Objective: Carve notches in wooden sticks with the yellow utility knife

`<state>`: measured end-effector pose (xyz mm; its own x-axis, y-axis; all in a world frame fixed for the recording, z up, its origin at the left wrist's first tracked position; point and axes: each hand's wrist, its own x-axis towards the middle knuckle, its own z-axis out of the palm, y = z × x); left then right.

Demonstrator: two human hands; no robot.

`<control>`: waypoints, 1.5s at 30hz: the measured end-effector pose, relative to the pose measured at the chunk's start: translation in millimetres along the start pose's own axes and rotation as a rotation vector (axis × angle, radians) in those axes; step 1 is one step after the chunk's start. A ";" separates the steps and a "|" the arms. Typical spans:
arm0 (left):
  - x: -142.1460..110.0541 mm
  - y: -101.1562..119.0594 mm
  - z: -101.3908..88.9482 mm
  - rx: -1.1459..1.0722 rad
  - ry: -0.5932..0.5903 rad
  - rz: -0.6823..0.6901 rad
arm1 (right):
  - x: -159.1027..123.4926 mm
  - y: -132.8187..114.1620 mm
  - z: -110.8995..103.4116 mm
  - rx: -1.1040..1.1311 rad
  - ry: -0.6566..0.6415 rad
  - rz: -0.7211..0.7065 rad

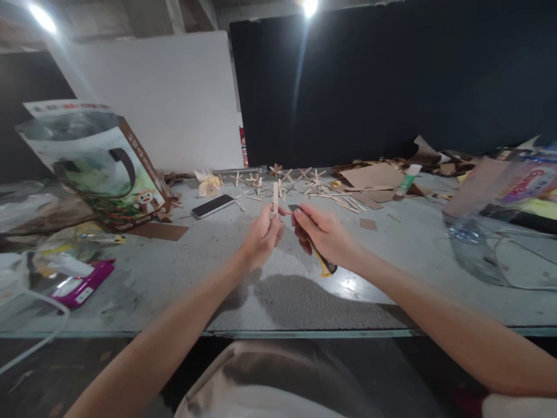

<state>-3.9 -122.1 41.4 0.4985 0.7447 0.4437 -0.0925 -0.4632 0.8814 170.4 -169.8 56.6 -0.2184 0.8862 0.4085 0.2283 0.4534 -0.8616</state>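
Pinched upright in my left hand (263, 235) is a flat wooden craft stick (275, 197). My right hand (322, 232) is closed around a utility knife (326, 264) with a yellow and black handle; its dark blade end (294, 207) shows near the thumb, pointing toward the left hand. A small pinkish-red bit lies between the two hands, too small to make out. Both hands are above the near middle of the grey table. Behind them, several thin wooden sticks (313, 186) lie scattered, some joined into star and cross shapes.
On the left are a smartphone (213, 206), a large printed bag (108, 174) and a purple box (85, 284) beside a white cable (56, 331). Cardboard pieces (374, 176), a glue stick (408, 180) and a clear plastic container (474, 255) are on the right. The table edge (313, 334) runs close in front.
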 end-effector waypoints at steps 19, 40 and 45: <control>-6.3 -3.3 -2.3 0.391 0.017 0.012 | -0.5 -2.6 11.2 -0.083 -0.043 0.017; -7.9 6.7 -1.3 0.674 -0.004 0.028 | -2.3 -4.6 13.0 -0.141 -0.030 0.082; -7.8 2.7 -0.6 0.586 0.018 0.045 | -3.1 -7.7 11.1 0.005 -0.056 0.119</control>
<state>-8.6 -128.9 40.4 0.4900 0.7236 0.4861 0.3813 -0.6793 0.6270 158.7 -177.1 58.6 -0.2431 0.9271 0.2854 0.2513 0.3443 -0.9046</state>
